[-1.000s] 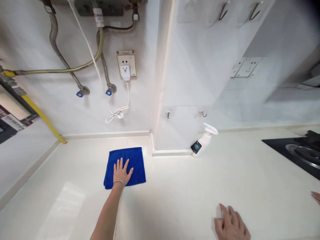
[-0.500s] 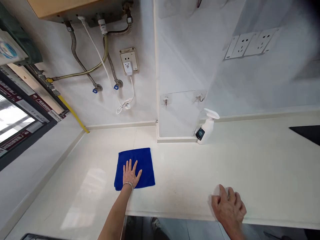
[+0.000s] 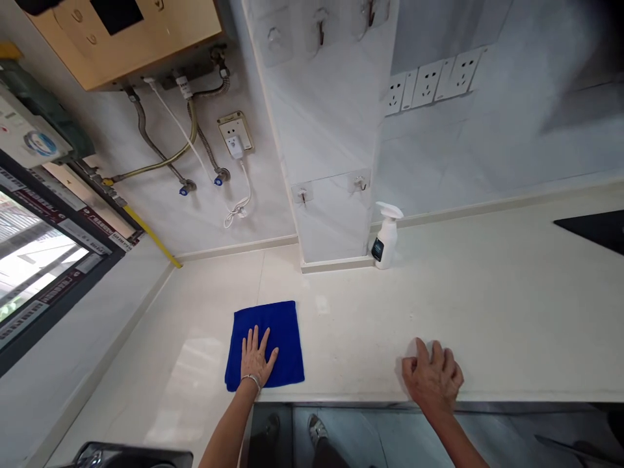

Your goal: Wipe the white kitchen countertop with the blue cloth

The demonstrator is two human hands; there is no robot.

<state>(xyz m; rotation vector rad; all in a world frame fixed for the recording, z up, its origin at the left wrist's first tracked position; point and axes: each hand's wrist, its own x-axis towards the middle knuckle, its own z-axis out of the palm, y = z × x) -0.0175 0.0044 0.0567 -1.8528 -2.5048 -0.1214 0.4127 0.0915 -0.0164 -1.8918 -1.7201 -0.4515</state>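
A folded blue cloth (image 3: 273,328) lies on the white countertop (image 3: 468,286) close to its front edge. My left hand (image 3: 257,359) rests flat on the cloth's near half, fingers spread, a thin bracelet at the wrist. My right hand (image 3: 433,380) presses on the bare counter near the front edge, well to the right of the cloth, with the fingers curled downward and nothing visible in them.
A white spray bottle (image 3: 385,237) stands against the wall pillar (image 3: 322,130) at the back. Pipes, valves and a plugged socket (image 3: 234,133) hang on the left wall under a water heater (image 3: 127,36). A black hob corner (image 3: 595,229) shows at right, a window (image 3: 34,260) at left.
The view has tilted and pulled back, bringing the counter's front edge and the floor into sight. My left hand slid the cloth toward the front edge; my right hand curled its fingers.
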